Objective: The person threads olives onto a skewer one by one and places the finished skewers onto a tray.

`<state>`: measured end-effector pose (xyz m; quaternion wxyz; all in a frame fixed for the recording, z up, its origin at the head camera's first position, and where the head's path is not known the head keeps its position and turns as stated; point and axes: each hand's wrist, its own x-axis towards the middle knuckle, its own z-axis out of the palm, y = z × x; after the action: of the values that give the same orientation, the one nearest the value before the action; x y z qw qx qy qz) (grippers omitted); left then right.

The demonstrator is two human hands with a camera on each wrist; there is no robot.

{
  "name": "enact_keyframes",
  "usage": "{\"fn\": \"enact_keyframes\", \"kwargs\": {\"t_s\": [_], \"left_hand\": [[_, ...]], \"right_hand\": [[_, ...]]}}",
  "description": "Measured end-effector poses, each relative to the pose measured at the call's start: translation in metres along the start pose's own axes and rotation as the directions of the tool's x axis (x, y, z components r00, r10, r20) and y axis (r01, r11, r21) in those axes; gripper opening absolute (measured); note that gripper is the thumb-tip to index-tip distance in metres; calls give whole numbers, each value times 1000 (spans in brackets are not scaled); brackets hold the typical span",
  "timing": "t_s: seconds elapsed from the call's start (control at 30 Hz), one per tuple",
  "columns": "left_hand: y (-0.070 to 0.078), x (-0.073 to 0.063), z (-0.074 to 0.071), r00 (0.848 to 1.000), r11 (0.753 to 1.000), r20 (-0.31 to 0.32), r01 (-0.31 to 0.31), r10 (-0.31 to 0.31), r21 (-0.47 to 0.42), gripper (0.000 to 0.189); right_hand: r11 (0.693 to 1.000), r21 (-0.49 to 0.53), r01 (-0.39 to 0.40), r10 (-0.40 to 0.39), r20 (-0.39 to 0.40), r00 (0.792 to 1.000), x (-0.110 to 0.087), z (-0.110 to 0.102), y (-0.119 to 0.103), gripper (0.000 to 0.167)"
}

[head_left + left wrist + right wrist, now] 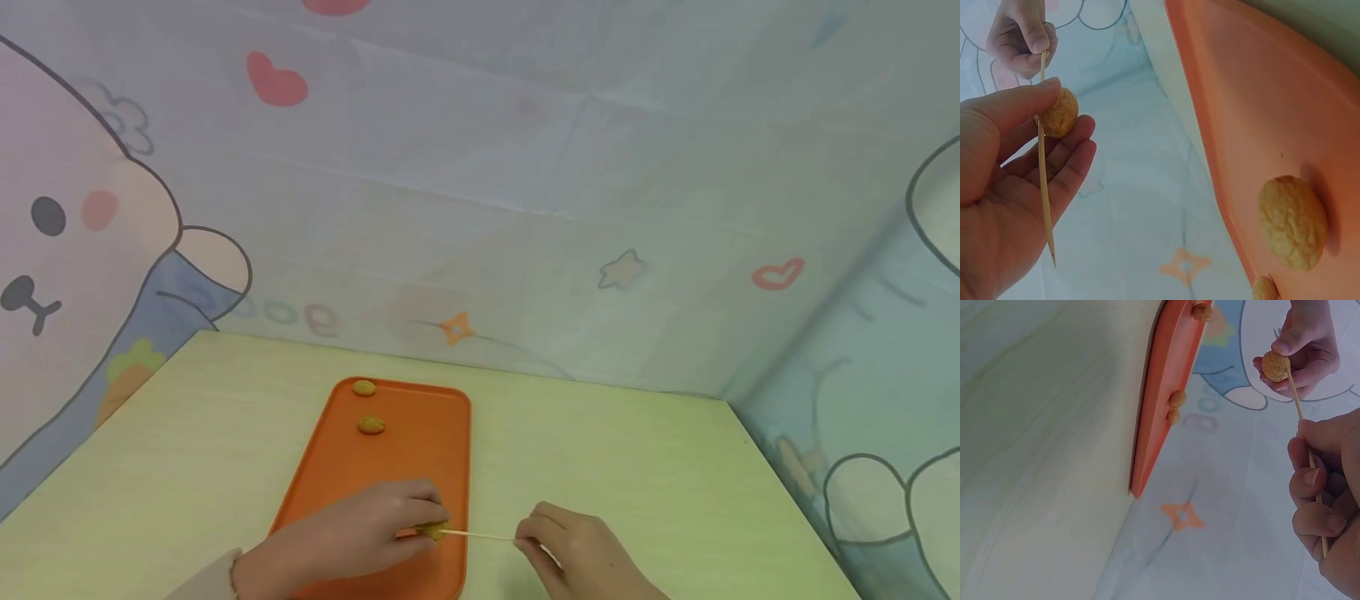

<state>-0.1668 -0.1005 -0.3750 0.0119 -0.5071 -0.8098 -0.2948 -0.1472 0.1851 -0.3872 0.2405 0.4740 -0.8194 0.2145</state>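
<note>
My left hand [375,525] holds a wrinkled yellow-brown oval fruit [1062,114] between thumb and fingers, over the right side of the orange tray [420,454]. A thin wooden skewer [480,534] runs from this fruit to my right hand [573,546]. Its pointed end sticks out past the fruit in the left wrist view. Whether it pierces the fruit or lies along its edge, I cannot tell. In the right wrist view, my right fingers [1313,478] curl round the skewer's other part. More such fruits [371,425] lie on the tray, one [364,387] near its far left corner.
The tray lies lengthwise on a pale yellow-green table [600,467]. Behind the table stands a wall sheet [450,167] printed with cartoon figures, and another printed sheet [885,350] rises at the right edge. My left forearm covers the tray's near part.
</note>
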Motion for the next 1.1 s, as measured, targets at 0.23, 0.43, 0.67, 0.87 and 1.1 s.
{"fn": "enact_keyframes", "kwargs": {"t_s": [0.23, 0.43, 0.67, 0.87, 1.1], "left_hand": [[1, 9, 3, 997, 997, -39, -59, 61, 46, 14], [0, 13, 6, 995, 995, -48, -89, 91, 51, 15], [-2, 17, 10, 994, 994, -46, -95, 97, 46, 18], [-2, 18, 12, 991, 991, -61, -112, 116, 70, 18], [0, 23, 14, 987, 985, -77, -132, 140, 108, 17]], "right_hand": [[998, 12, -68, 67, 36, 997, 3, 0, -3, 18], [996, 30, -79, 78, 42, 996, 5, 2, -4, 22], [996, 37, -83, 81, 51, 995, 7, 4, -5, 20], [996, 34, -77, 75, 50, 996, 9, 6, -5, 20], [997, 31, -77, 75, 51, 996, 10, 7, -4, 18]]}}
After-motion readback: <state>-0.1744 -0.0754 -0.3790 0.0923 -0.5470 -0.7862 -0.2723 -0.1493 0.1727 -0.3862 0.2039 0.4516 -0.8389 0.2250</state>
